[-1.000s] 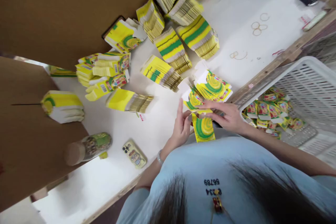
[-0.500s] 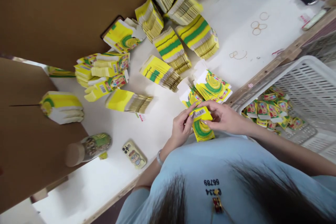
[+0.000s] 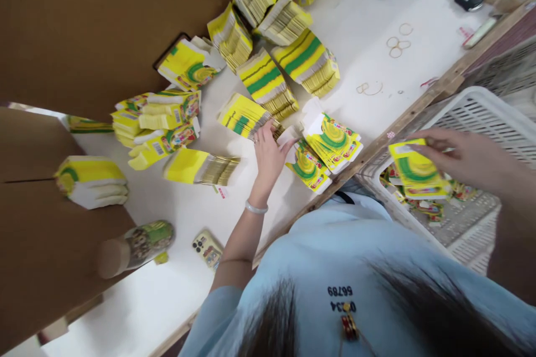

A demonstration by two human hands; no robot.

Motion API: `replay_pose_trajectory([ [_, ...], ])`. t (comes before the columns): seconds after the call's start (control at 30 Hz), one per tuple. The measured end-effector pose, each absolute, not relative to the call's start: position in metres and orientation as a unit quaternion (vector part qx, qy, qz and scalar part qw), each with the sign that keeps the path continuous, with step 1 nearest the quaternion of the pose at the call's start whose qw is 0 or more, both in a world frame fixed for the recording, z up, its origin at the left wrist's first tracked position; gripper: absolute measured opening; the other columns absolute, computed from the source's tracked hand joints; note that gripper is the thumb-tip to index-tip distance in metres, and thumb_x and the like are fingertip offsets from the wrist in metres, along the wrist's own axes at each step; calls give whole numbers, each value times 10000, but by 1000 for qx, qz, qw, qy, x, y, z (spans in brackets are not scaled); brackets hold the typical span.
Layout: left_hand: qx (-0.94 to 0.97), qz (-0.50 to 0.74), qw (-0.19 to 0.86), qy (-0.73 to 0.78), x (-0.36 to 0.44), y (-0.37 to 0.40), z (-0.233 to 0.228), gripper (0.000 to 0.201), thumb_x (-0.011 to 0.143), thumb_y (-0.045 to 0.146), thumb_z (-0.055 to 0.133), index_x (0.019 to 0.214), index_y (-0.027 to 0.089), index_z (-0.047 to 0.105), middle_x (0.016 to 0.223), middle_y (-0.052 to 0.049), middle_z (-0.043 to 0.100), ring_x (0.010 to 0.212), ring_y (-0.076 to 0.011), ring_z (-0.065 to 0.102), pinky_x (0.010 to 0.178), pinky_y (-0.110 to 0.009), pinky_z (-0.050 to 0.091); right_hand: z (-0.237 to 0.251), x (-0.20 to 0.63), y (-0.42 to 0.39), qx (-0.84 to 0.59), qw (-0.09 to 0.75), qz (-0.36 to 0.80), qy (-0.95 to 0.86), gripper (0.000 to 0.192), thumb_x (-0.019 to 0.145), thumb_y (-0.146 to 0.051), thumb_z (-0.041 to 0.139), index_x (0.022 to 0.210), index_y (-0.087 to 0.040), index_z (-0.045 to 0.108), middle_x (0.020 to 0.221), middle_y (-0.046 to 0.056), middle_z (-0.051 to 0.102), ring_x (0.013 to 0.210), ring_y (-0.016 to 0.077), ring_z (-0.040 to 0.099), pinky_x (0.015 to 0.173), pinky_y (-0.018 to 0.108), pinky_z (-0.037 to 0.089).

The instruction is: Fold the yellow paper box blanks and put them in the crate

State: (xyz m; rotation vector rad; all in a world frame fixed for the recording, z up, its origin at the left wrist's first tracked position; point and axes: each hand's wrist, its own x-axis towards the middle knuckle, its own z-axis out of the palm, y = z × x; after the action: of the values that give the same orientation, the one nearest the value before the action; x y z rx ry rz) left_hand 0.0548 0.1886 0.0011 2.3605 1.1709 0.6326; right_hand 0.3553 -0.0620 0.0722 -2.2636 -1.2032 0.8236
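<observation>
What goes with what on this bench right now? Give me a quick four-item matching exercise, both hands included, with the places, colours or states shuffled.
1. Right hand
2. Phone
3. Left hand
4. Basket

A. White, with slotted walls
B. At the carton stacks
C. Holding a yellow-and-green carton
D. Lying on the table near the jar

Pairs: 1-C, 2-D, 3-B, 4-A

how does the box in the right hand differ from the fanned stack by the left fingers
The box is held in the right hand over the basket, while the stack lies on the table. The box shows a green swirl; the stack shows a green block and many layered edges. Both are yellow and green.
</observation>
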Motion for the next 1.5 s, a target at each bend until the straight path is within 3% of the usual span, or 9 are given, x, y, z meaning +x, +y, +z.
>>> replay_pose_trajectory([
  [0.17,876,192,213,388,56,220,1,289,977,391,648,764,196,668,808,-63,674,859,-232,614,840,-360,485,75,360,-60,-836,130,73,-529,560,991,-616,489,1308,-193,673,1162,223,741,1136,445,693,968,662,549],
  [0.3,875,266,214,344,47,210,24,333,1051,377,507,916,194,750,1005,-92,760,991,-220,679,931,-367,498,71,288,-2,-742,303,65,-594,447,1022,-464,523,1365,-189,604,1262,167,728,1190,341,685,1028,555,561],
  [0.53,766,394,278,424,34,161,83,443,1043,524,493,885,189,736,669,15,655,547,-103,536,556,-239,429,44,188,64,-650,414,96,-630,538,980,-533,593,1408,-210,547,1125,145,718,1038,320,693,915,488,593],
  [0.67,720,435,388,378,27,145,88,456,1049,569,434,1061,223,730,871,-31,731,726,-145,673,662,-266,548,43,183,61,-635,423,123,-635,395,1025,-460,524,1322,-218,623,978,119,734,876,260,709,818,387,601],
  [0.87,797,296,480,217,37,113,54,953,856,768,607,1596,247,309,1630,-204,402,1518,-371,421,1170,-505,472,58,187,54,-635,507,86,-577,377,1045,-384,367,1300,-263,617,1263,111,706,1398,319,549,1198,590,416],
  [1.03,755,302,513,276,42,99,45,683,988,687,441,1463,200,506,1201,-155,702,1055,-271,714,895,-383,597,64,183,53,-630,563,184,-502,348,1060,-418,358,1212,-283,641,1165,76,739,1186,279,687,1214,557,394],
  [1.23,701,328,509,376,40,95,47,444,1049,550,443,1303,229,615,911,-52,723,766,-176,673,698,-298,568,59,175,48,-651,607,293,-348,352,974,-599,575,1070,-263,541,737,-20,639,585,152,630,650,318,563],
  [1.4,669,387,511,376,44,83,45,610,1066,546,386,1599,370,148,1169,-79,705,823,-165,715,707,-320,606,53,175,39,-623,613,292,-387,429,923,-605,650,1187,-272,593,1074,87,718,806,198,733,769,361,608],
  [1.5,672,372,532,355,34,79,43,511,1054,543,443,1497,332,303,1113,-71,704,745,-138,691,667,-289,581,53,186,32,-586,590,335,-442,363,950,-553,632,1178,-272,653,1115,87,746,868,205,722,796,359,609],
])
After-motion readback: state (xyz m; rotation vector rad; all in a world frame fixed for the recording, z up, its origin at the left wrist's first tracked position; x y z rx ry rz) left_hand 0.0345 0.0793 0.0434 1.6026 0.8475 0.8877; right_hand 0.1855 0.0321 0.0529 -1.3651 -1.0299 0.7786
